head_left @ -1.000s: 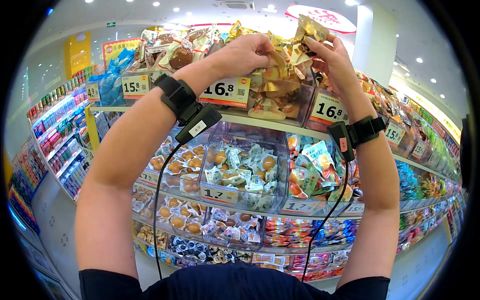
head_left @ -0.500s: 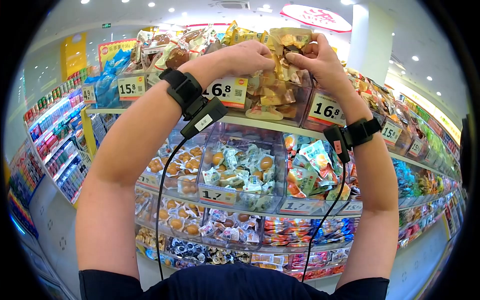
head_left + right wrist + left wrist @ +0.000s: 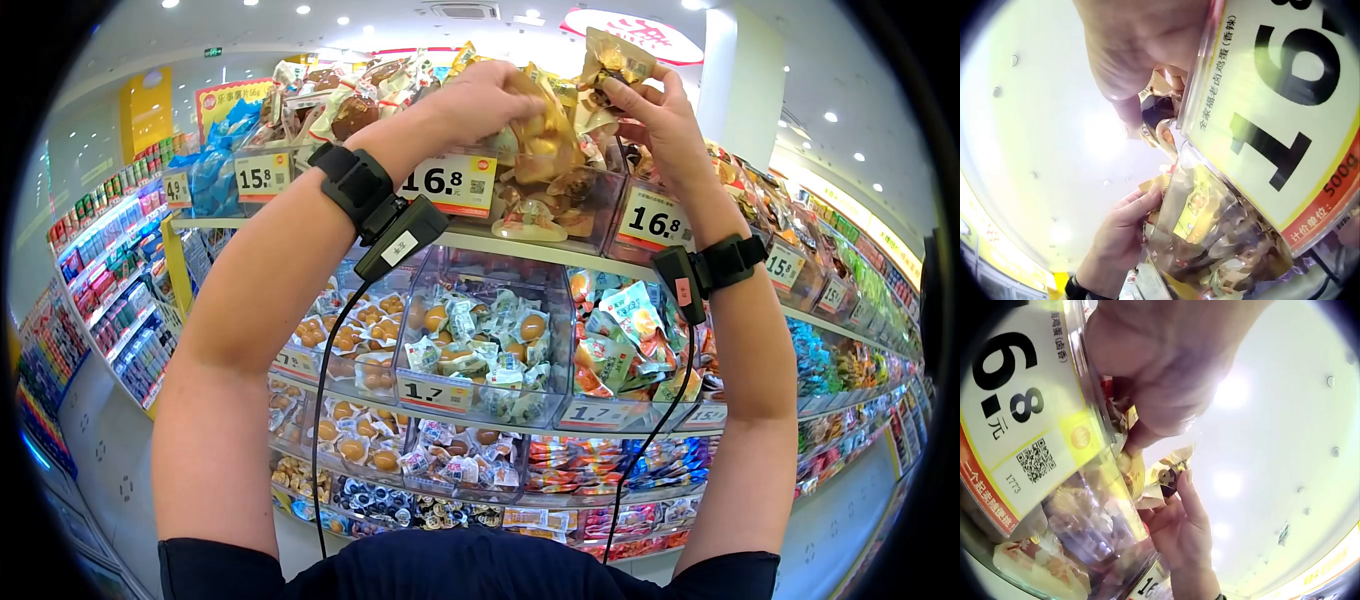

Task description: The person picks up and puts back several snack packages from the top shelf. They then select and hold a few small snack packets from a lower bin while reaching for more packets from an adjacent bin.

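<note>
In the head view my left hand (image 3: 488, 102) is over the upper clear bin and pinches the top of a gold snack packet (image 3: 552, 135), which hangs at the bin's front wall. My right hand (image 3: 662, 118) is higher, to the right, with thumb and fingers pinching a second gold packet (image 3: 612, 68) that has a dark patch. The left wrist view shows that second packet (image 3: 1171, 475) upright in the right hand's fingers. From the right wrist, the same packet (image 3: 1159, 111) appears beneath the palm, and the left hand (image 3: 1124, 228) is seen beyond.
The clear bin (image 3: 605, 215) holds several more packets behind price tags (image 3: 655, 218). Packets of brown eggs (image 3: 355, 112) lie to the left. Lower shelves carry bins of wrapped snacks (image 3: 485, 330). Cables (image 3: 318, 420) hang from both wrist cameras.
The right hand's packet went down and left towards the left hand, then back up and right. The left hand has risen slightly, and more of its gold packet shows.
</note>
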Motion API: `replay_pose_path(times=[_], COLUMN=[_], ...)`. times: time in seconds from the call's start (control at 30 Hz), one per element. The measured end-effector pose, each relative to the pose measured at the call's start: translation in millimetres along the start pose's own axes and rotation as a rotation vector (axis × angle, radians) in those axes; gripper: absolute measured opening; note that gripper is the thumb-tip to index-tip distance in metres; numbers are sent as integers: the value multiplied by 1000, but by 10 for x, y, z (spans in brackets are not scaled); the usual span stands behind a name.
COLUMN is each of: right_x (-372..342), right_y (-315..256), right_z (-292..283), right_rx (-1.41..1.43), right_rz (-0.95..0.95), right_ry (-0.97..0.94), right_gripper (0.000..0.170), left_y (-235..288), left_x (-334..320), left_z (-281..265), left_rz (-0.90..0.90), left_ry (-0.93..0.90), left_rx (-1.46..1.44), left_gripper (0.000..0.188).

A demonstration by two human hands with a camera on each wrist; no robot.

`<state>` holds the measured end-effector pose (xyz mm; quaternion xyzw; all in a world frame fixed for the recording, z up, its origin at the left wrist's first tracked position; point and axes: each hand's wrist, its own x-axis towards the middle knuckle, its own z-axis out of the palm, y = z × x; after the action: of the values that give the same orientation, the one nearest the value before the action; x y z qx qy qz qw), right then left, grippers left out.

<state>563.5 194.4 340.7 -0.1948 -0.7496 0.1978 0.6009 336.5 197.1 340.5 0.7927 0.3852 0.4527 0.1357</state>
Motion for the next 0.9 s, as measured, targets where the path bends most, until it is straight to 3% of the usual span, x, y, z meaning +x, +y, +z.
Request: replay_pose_path(times=[0.2, 0.3, 0.47, 0.57, 0.77, 0.9], right_x=[7, 30, 64, 134, 319, 341], right_y=[-45, -4, -174, -343, -418, -493], right_z=[-11, 7, 58, 169, 278, 407], right_rx=[-91, -193, -600, -781, -823, -956], right_rz=[-24, -116, -85, 62, 277, 276], right_ry=[-74, -290, -487, -664, -840, -871], right_gripper=[71, 65, 57, 51, 39, 25], left_y=[-99, -245, -241, -257, -206, -227], left_x=[-65, 9, -48, -54, -103, -82], left_z=[-142, -155, -136, -133, -100, -103], left_rz=[90, 200, 224, 263, 267, 284], left_ry=[417, 543, 615, 621, 640, 621], left_rx=[-47, -77, -189, -205, -272, -306], left_gripper=[39, 37, 32, 31, 33, 33])
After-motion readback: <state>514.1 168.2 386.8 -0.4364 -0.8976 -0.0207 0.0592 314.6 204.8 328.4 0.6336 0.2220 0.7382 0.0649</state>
